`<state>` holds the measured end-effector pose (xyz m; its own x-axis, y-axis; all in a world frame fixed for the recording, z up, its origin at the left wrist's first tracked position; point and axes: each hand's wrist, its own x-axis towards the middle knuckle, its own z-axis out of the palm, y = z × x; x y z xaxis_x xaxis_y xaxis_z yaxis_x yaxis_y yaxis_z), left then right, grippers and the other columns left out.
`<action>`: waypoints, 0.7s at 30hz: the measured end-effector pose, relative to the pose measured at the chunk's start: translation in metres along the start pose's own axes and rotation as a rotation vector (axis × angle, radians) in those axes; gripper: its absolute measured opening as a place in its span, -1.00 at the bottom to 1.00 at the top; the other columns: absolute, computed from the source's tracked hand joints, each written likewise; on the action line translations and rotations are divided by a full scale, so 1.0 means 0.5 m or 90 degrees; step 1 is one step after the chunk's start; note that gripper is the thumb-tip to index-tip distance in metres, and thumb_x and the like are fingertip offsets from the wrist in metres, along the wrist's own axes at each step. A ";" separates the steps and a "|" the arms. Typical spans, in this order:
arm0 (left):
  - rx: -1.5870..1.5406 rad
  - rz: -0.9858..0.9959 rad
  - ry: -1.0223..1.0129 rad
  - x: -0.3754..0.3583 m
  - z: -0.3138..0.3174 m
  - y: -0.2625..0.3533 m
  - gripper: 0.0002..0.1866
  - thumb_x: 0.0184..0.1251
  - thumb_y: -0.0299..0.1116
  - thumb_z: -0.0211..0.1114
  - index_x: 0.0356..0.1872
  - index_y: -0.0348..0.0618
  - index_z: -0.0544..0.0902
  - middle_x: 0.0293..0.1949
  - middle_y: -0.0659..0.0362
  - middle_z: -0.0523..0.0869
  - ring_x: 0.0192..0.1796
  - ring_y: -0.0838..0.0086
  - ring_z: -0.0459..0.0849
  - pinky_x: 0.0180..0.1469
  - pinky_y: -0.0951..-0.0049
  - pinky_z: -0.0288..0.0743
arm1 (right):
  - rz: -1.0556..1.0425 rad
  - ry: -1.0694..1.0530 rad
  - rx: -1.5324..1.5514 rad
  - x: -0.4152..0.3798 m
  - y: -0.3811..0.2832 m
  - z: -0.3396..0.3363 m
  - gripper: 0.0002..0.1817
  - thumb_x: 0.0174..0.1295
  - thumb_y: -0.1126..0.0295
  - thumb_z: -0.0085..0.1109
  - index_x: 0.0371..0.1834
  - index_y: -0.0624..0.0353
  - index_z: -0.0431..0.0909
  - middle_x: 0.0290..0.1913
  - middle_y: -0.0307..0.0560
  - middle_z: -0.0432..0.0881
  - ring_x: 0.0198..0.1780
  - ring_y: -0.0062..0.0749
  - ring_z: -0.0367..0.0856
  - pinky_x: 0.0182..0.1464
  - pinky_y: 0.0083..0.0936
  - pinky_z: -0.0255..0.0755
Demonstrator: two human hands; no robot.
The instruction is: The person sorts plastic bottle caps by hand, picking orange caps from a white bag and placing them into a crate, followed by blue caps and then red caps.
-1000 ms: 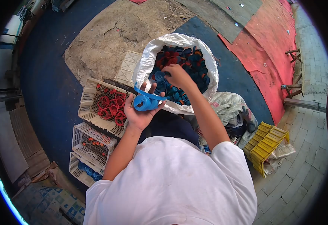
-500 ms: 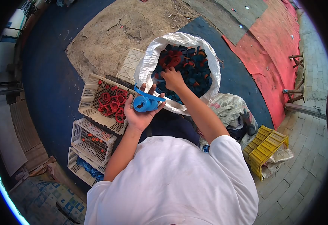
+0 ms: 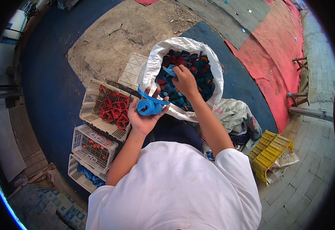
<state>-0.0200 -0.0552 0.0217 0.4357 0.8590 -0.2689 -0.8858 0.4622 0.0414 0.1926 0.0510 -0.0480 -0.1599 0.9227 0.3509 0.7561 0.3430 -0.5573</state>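
Note:
My left hand (image 3: 140, 123), palm up with the fingers curled, cradles several blue plastic bands (image 3: 147, 107) coiled like rings. One band's flat end sticks out past the fingertips. My right hand (image 3: 185, 81) pinches another blue plastic band (image 3: 169, 70) just above the pile in a wide-mouthed white woven sack (image 3: 151, 64). Inside the sack is a heap of curled plastic pieces (image 3: 202, 82), mostly dark blue and teal, with some red and orange ones. The right fingertips are partly hidden by the hand itself.
Left of the sack, a cream crate (image 3: 87, 105) holds red rings (image 3: 115, 111). Nearer me stand a crate with orange pieces (image 3: 94, 147) and one with blue pieces (image 3: 89, 174). A crumpled sack (image 3: 232, 111) and a yellow crate (image 3: 269, 153) are on the right.
My right hand has lifted from the heap and drawn slightly toward the right, now with a blue band in its fingers. My left hand keeps its bundle nearly still.

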 end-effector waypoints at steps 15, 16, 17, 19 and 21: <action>-0.010 -0.059 0.009 0.068 0.044 -0.028 -0.43 0.45 0.01 0.10 0.39 0.01 0.43 0.45 -0.01 0.43 0.52 -0.23 0.31 0.53 -0.33 0.20 | -0.204 0.239 -0.095 -0.019 0.012 -0.170 -0.58 -0.38 0.65 0.33 -0.35 0.09 0.48 -0.40 -0.12 0.43 -0.28 -0.12 0.52 -0.24 -0.26 0.50; -0.008 -0.064 0.016 0.070 0.042 -0.030 -0.44 0.45 0.01 0.10 0.38 0.00 0.43 0.45 0.00 0.43 0.52 -0.23 0.31 0.53 -0.33 0.20 | -0.203 0.244 -0.096 -0.023 0.010 -0.175 -0.59 -0.38 0.66 0.33 -0.36 0.09 0.47 -0.40 -0.11 0.43 -0.28 -0.12 0.52 -0.25 -0.26 0.50; -0.007 -0.067 0.022 0.073 0.040 -0.032 -0.44 0.45 0.01 0.10 0.37 -0.01 0.44 0.45 0.00 0.43 0.52 -0.23 0.31 0.53 -0.33 0.21 | -0.197 0.244 -0.088 -0.025 0.009 -0.179 -0.59 -0.37 0.66 0.34 -0.37 0.10 0.47 -0.40 -0.10 0.43 -0.28 -0.10 0.51 -0.23 -0.24 0.49; 0.000 -0.073 0.033 0.076 0.044 -0.037 -0.45 0.46 0.00 0.10 0.36 -0.03 0.44 0.45 0.01 0.43 0.52 -0.23 0.32 0.52 -0.34 0.22 | -0.184 0.241 -0.072 -0.030 0.008 -0.185 -0.61 -0.35 0.67 0.34 -0.38 0.12 0.47 -0.41 -0.08 0.42 -0.26 -0.07 0.51 -0.21 -0.21 0.48; 0.010 -0.077 0.040 0.075 0.052 -0.043 -0.46 0.47 -0.01 0.09 0.34 -0.05 0.45 0.45 0.02 0.44 0.51 -0.23 0.32 0.51 -0.34 0.24 | -0.125 0.245 -0.037 -0.032 0.010 -0.188 -0.64 -0.29 0.69 0.34 -0.38 0.15 0.45 -0.40 -0.06 0.41 -0.24 -0.02 0.50 -0.16 -0.18 0.47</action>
<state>0.0195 -0.0271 0.0360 0.5277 0.7815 -0.3330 -0.8246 0.5654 0.0203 0.2586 0.0211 0.0144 -0.0634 0.7042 0.7072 0.7715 0.4840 -0.4129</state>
